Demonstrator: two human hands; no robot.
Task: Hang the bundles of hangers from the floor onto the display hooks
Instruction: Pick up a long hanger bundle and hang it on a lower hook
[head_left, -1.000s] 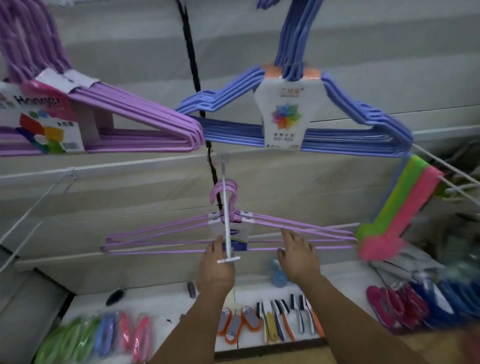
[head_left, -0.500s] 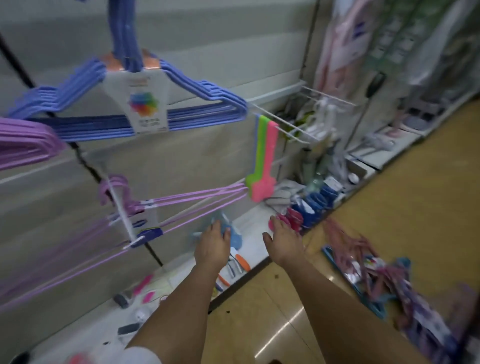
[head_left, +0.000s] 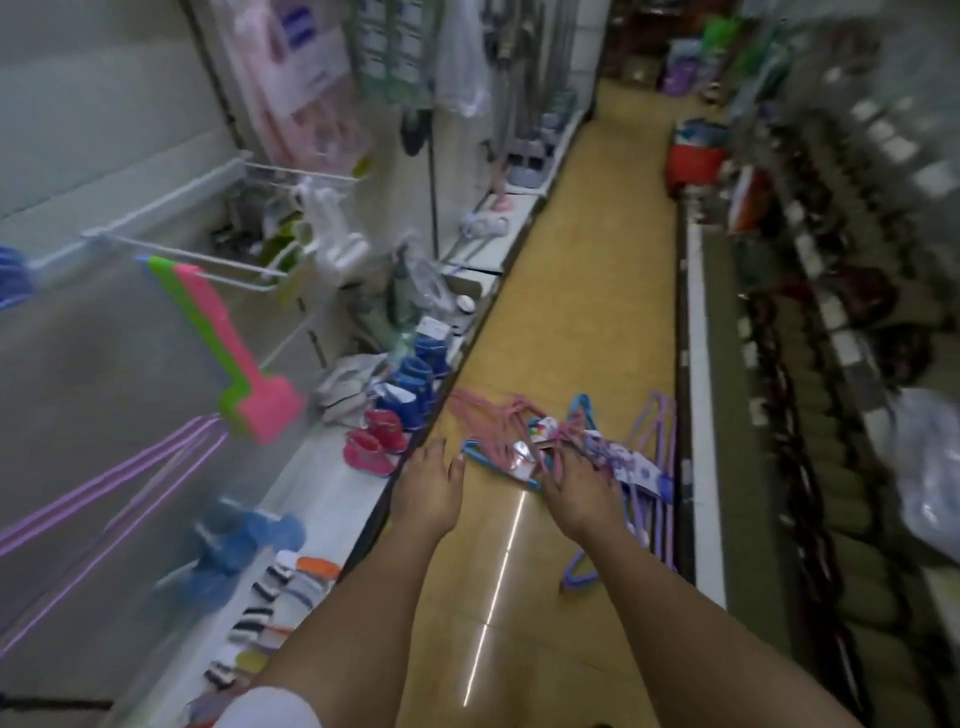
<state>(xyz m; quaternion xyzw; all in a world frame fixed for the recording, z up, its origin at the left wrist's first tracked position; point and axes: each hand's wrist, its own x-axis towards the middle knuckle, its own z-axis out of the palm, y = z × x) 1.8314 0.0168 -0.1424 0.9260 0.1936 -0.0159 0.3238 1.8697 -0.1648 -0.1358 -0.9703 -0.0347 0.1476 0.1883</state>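
A shop aisle. Glossy yellow tiled floor (head_left: 582, 249) running between two long display shelves. Left of that floor, a low white shelf (head_left: 332, 499) lined with small pink and blue children's boots (head_left: 395, 415), and white wire display hooks (head_left: 208, 260) above it. Right of it, blurred rows of stocked goods.

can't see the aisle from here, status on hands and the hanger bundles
Left hand open, empty. Right hand open, reaching over hanger bundles heaped on the floor. Nothing gripped yet. Nothing between hands and pile.
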